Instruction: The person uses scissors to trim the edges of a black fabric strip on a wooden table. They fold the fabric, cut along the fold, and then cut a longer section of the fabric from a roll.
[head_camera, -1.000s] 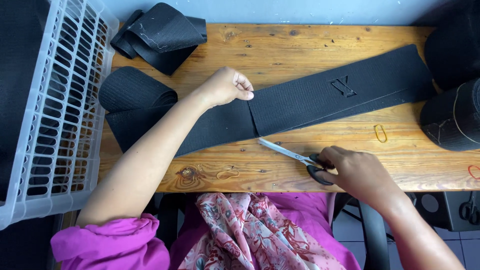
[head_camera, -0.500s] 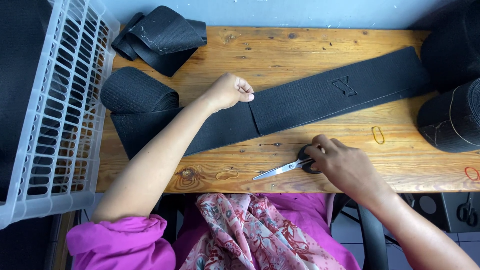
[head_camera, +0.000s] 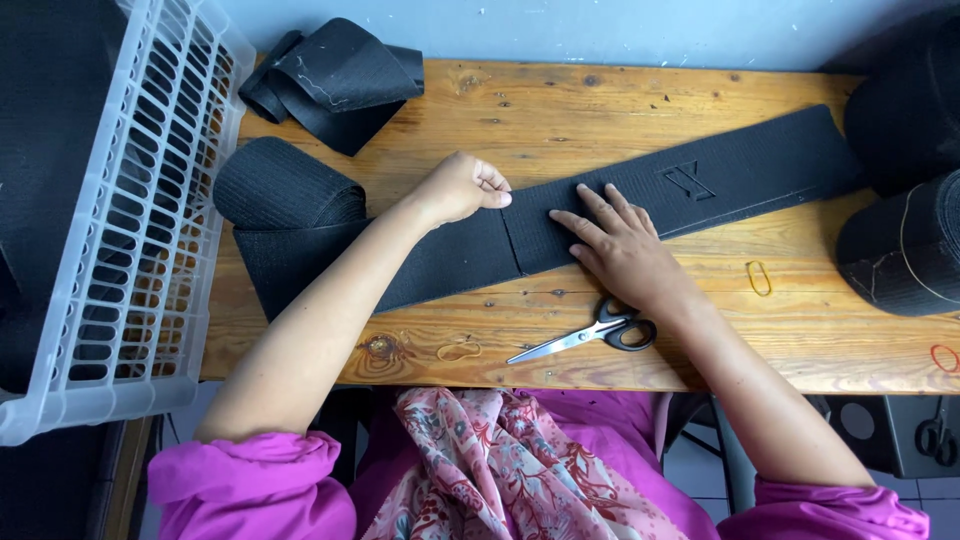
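Note:
A wide black elastic band (head_camera: 740, 175) lies slantwise across the wooden table (head_camera: 560, 110), cut through near its middle. My left hand (head_camera: 462, 187) is closed on the upper edge of the band's left piece (head_camera: 440, 262) right at the cut. My right hand (head_camera: 622, 243) rests flat, fingers spread, on the right piece just beside the cut. Black-handled scissors (head_camera: 590, 335) lie on the table below my right wrist, held by neither hand.
A white slatted plastic basket (head_camera: 150, 230) stands at the left. Rolled black band (head_camera: 285, 185) and folded pieces (head_camera: 335, 85) lie at the back left, and black rolls (head_camera: 905, 255) sit at the right edge. Rubber bands (head_camera: 758, 277) are scattered on the wood.
My right hand laid the scissors down near the front edge and moved up onto the band, flat beside the cut. My left hand stayed put.

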